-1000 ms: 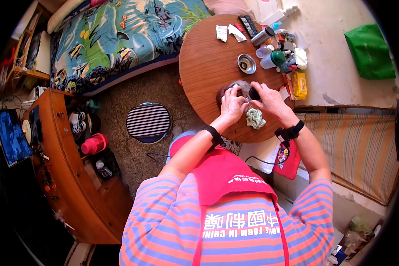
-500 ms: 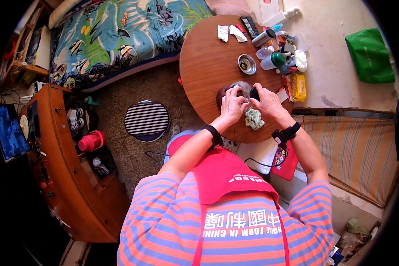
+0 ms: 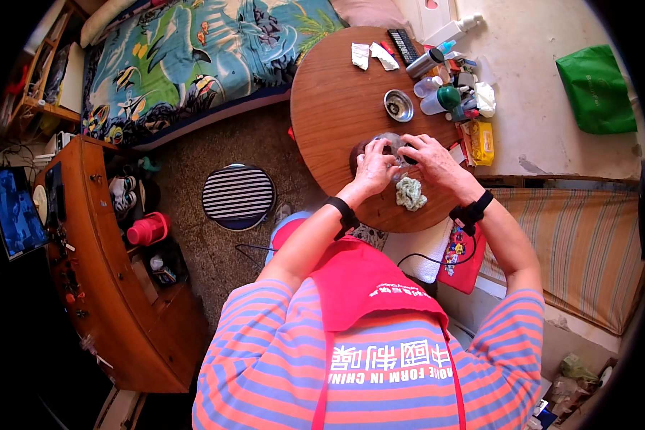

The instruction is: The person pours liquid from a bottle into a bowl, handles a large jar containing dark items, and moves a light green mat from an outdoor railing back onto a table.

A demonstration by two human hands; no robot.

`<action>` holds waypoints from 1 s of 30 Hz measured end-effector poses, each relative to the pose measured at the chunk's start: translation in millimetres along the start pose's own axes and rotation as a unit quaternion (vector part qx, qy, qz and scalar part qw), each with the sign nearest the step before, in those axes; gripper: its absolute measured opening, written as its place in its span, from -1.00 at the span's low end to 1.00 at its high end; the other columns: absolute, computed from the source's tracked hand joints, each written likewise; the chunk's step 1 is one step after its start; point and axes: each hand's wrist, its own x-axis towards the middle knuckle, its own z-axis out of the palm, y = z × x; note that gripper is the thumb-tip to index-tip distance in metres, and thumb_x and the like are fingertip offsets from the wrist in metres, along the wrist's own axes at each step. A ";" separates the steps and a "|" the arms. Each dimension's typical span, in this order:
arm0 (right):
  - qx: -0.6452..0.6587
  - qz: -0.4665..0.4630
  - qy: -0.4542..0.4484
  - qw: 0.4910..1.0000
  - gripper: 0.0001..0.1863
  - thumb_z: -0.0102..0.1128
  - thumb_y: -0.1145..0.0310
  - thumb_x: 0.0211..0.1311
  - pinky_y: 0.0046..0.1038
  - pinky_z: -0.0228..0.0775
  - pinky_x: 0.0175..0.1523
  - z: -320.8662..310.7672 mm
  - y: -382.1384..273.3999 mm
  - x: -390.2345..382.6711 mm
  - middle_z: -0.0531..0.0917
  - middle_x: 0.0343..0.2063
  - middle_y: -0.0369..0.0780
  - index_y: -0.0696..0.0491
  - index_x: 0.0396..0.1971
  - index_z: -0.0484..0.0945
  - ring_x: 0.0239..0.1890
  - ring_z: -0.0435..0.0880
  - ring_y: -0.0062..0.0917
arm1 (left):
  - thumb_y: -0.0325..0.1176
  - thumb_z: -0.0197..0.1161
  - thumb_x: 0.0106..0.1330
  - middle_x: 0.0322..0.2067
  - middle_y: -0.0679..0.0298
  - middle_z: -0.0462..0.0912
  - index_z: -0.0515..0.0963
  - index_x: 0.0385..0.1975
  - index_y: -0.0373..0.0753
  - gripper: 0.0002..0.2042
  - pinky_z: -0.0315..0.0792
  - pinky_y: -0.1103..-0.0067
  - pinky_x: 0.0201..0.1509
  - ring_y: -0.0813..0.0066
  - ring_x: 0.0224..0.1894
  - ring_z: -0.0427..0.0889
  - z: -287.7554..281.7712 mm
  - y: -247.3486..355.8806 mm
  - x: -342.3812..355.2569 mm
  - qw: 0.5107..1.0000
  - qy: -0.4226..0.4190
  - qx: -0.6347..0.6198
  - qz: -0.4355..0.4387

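Bowl (image 3: 389,143), frame centre on desk (image 3: 330,107), gripped by left hand (image 3: 374,166) and right hand (image 3: 424,152), steadied from both sides; cloth (image 3: 411,193) just below.

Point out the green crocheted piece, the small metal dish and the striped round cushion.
green crocheted piece (image 3: 411,193), head view, its middle.
small metal dish (image 3: 398,105), head view, its inside.
striped round cushion (image 3: 238,197), head view, its top face.
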 end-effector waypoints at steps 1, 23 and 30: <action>-0.018 -0.043 0.030 0.998 -0.48 0.37 0.39 0.00 -0.19 0.46 0.01 -0.4 4.4 -1.0 0.44 0.06 -0.08 0.00 0.03 0.44 0.07 0.46 -0.08 | -0.24 0.39 0.10 0.23 0.20 0.30 0.69 -0.34 -0.10 -0.83 0.20 0.08 0.24 0.09 0.34 0.13 1.0 1.1 1.1 1.000 -0.003 -0.002 0.006; 0.060 0.236 -0.011 0.970 -0.44 0.34 0.55 -0.09 -0.24 0.44 0.05 -10.0 -26.9 4.9 0.46 -0.03 -0.10 0.00 0.01 0.40 0.03 0.50 -0.12 | -0.23 0.38 0.10 0.23 0.23 0.30 0.69 -0.36 -0.09 -0.84 0.22 0.08 0.24 0.10 0.35 0.13 -3.3 2.3 -6.1 1.000 0.004 -0.005 -0.003; 0.050 0.118 0.028 0.991 -0.35 0.19 0.72 -0.18 -0.22 0.43 0.07 -7.4 -24.8 -13.6 0.46 -0.01 -0.14 -0.02 0.04 0.42 0.03 0.51 -0.13 | -0.22 0.38 0.10 0.23 0.23 0.30 0.69 -0.36 -0.09 -0.84 0.22 0.10 0.25 0.11 0.34 0.14 2.0 8.5 -15.4 1.000 0.011 -0.004 0.004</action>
